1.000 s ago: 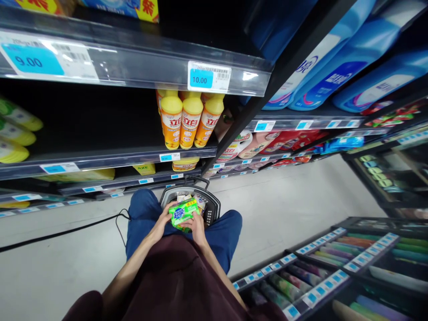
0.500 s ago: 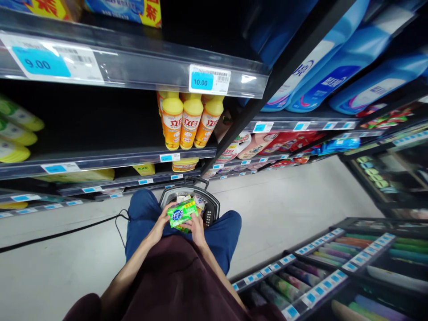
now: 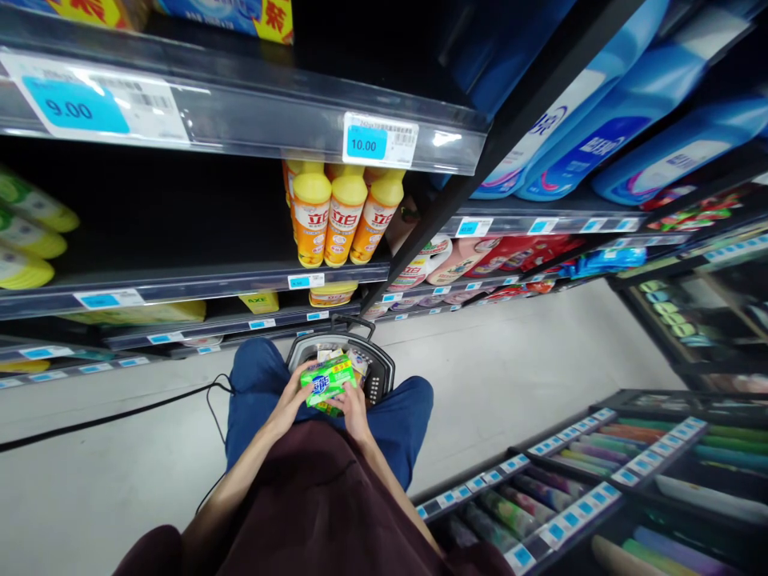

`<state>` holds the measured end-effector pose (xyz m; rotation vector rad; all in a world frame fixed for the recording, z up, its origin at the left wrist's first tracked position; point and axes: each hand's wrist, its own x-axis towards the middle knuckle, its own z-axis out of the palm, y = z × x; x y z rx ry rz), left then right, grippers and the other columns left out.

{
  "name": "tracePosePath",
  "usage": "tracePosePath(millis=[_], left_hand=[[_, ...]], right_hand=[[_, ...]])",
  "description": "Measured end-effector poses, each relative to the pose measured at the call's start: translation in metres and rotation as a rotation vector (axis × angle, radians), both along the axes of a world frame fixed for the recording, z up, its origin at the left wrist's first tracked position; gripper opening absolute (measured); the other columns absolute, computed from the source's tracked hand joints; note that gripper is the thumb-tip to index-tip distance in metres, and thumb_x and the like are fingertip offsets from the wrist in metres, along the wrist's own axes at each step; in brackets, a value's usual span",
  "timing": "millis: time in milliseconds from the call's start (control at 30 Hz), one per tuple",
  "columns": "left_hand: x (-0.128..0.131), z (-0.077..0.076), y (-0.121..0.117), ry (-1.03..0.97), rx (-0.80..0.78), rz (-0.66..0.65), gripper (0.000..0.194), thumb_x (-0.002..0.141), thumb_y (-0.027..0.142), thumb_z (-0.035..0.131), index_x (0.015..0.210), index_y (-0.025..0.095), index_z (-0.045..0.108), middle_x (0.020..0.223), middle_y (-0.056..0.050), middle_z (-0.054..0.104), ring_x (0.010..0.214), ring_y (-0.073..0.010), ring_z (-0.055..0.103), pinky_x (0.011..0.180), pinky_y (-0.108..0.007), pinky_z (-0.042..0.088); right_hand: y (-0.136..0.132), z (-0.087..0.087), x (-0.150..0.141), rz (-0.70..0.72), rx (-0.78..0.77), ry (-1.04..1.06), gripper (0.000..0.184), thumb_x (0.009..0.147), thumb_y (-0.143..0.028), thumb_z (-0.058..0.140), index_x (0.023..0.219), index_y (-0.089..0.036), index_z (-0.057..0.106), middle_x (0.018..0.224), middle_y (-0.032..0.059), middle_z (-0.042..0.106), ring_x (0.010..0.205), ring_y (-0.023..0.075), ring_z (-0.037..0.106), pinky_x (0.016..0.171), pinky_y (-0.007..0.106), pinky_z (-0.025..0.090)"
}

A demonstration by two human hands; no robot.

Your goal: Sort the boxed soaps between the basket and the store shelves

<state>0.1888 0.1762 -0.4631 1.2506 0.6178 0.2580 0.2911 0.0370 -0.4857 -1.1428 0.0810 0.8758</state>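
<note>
I hold a green soap pack (image 3: pixel 327 382) with both hands, low in front of my body, over a dark shopping basket (image 3: pixel 382 374) that stands on the floor between my knees. My left hand (image 3: pixel 292 398) grips the pack's left end with curled fingers. My right hand (image 3: pixel 351 408) closes on its lower right edge. The basket has several small packages in it, mostly hidden under the pack.
Shelves with yellow dish-soap bottles (image 3: pixel 339 218) and price tags (image 3: pixel 378 140) stand ahead. Big blue detergent jugs (image 3: pixel 606 128) lie upper right. A lower shelf rack with coloured tubes (image 3: pixel 564 496) is at my right. A black cable (image 3: pixel 120 416) runs over the grey floor.
The soap pack has shifted slightly up and left in my hands; both hands keep their grip. The view has barely moved.
</note>
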Motion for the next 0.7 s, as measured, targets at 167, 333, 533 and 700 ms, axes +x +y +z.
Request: tracePosePath(millis=[167,333,533,700], left_hand=[[0.005,0.008,-0.003,0.076,0.091,0.101,0.063,0.084,0.057,0.068,0.136,0.024,0.053,0.136,-0.011,0.064,0.123,-0.0340,0.062,0.104,-0.047,0.051],[0.002,0.016,-0.001,0.017,0.311,0.001,0.082,0.070,0.041,0.086,0.143,0.024,0.050,0.144,-0.014,0.060,0.130,-0.0344,0.060,0.108,-0.047,0.050],[0.003,0.022,0.001,0.022,0.496,-0.077,0.077,0.073,0.035,0.083,0.143,0.020,0.053,0.145,-0.016,0.061,0.131,-0.0320,0.061,0.111,-0.047,0.049],[0.000,0.024,0.011,0.002,0.511,-0.216,0.090,0.078,0.040,0.080,0.155,0.022,0.037,0.153,-0.016,0.053,0.140,-0.0312,0.052,0.118,-0.048,0.042]], right_hand=[[0.003,0.011,-0.001,0.105,0.106,0.083,0.062,0.077,-0.060,0.077,0.123,-0.022,0.061,0.118,0.0081,0.076,0.094,0.0256,0.076,0.079,0.043,0.065],[0.009,0.021,-0.001,0.028,0.169,0.189,0.065,0.070,-0.068,0.080,0.113,-0.022,0.065,0.112,0.0081,0.078,0.097,0.0260,0.075,0.081,0.043,0.064],[0.011,0.027,-0.001,-0.027,0.185,0.170,0.048,0.072,-0.049,0.086,0.105,-0.019,0.069,0.102,0.0072,0.080,0.084,0.0218,0.076,0.076,0.036,0.064],[0.008,0.028,0.002,-0.122,0.153,0.156,0.044,0.069,-0.039,0.089,0.102,-0.020,0.068,0.095,0.0034,0.079,0.077,0.0197,0.074,0.068,0.033,0.063]])
